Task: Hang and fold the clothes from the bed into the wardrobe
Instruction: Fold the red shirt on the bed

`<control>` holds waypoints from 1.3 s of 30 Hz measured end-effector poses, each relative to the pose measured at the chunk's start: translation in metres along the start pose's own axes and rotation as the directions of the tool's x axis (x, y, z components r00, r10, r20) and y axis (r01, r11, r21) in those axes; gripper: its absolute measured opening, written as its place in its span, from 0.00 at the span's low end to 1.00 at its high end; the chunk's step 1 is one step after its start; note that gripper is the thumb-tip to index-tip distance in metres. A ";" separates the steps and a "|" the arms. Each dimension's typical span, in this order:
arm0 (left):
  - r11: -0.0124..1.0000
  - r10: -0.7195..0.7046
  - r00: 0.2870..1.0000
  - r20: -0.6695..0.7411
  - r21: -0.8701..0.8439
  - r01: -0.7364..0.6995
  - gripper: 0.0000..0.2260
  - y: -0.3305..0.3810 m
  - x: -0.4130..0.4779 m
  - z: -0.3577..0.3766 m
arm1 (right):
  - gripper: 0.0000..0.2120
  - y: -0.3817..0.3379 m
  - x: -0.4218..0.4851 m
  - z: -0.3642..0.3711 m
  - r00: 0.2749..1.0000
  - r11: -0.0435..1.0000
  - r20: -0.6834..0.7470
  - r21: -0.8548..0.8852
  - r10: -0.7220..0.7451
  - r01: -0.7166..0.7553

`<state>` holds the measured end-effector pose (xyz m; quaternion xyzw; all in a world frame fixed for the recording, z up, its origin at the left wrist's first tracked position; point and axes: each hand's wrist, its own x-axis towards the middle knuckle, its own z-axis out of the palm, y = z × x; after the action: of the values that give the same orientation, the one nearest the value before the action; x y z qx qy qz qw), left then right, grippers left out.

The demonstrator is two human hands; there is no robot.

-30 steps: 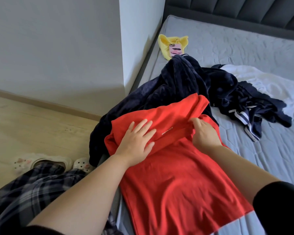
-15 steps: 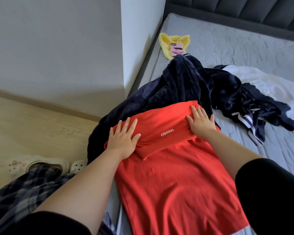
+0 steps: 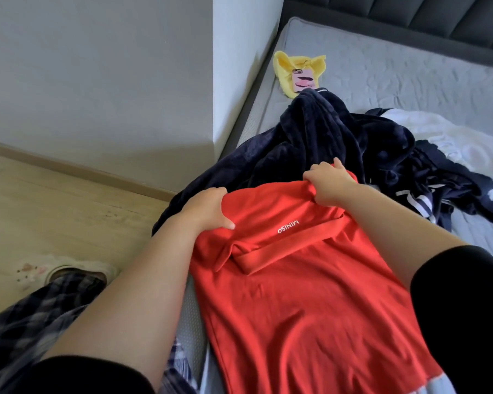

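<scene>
The red shirt (image 3: 305, 294) lies long-ways on the bed (image 3: 396, 81), running toward the person, and the left hand (image 3: 208, 211) and right hand (image 3: 329, 184) each grip a far corner of its folded top.

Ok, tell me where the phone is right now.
The phone lies on a yellow cloth at the far left of the bed, near the wall corner, just beyond the dark navy pile.
</scene>
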<state>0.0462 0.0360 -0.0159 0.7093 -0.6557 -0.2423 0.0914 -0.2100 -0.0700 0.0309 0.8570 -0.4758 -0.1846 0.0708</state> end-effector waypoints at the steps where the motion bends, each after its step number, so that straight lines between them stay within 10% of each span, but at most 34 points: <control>1: 1.000 -0.001 1.000 0.023 0.009 0.001 0.26 -0.001 0.000 -0.002 | 0.17 0.001 0.000 -0.003 1.000 1.000 0.022 -0.026 -0.001 0.002; 7: 0.995 -0.022 1.000 0.018 0.094 0.021 0.17 -0.006 -0.001 -0.021 | 0.09 0.001 -0.006 -0.026 0.998 1.000 0.061 -0.002 0.012 -0.011; 15: 0.994 -0.045 0.807 -0.589 0.052 0.093 0.10 0.022 -0.003 -0.065 | 0.07 0.016 0.009 -0.085 0.834 0.985 -0.529 0.022 0.156 -0.171; 20: 0.991 0.048 0.716 -0.696 0.125 0.055 0.09 0.037 -0.016 -0.097 | 0.09 0.014 -0.002 -0.098 0.733 0.985 -0.659 0.087 0.169 -0.149; 27: 0.938 0.291 0.827 -0.481 0.314 -0.147 0.11 0.055 -0.086 -0.026 | 0.09 0.013 -0.077 -0.023 0.686 0.986 -0.714 0.162 0.137 -0.029; 32: 0.834 0.421 0.906 -0.033 0.407 -0.373 0.06 0.071 -0.123 0.015 | 0.18 0.015 -0.138 0.050 0.645 0.993 -0.764 0.088 0.019 0.075; 39: 0.762 0.244 0.857 0.453 0.457 -0.459 0.08 0.089 -0.145 0.064 | 0.20 -0.012 -0.185 0.128 0.819 0.995 -0.573 0.095 0.031 0.029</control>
<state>-0.0653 0.1778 0.0009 0.5081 -0.8253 -0.1496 -0.1956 -0.3384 0.0991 -0.0451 0.8751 -0.4414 0.1057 0.1679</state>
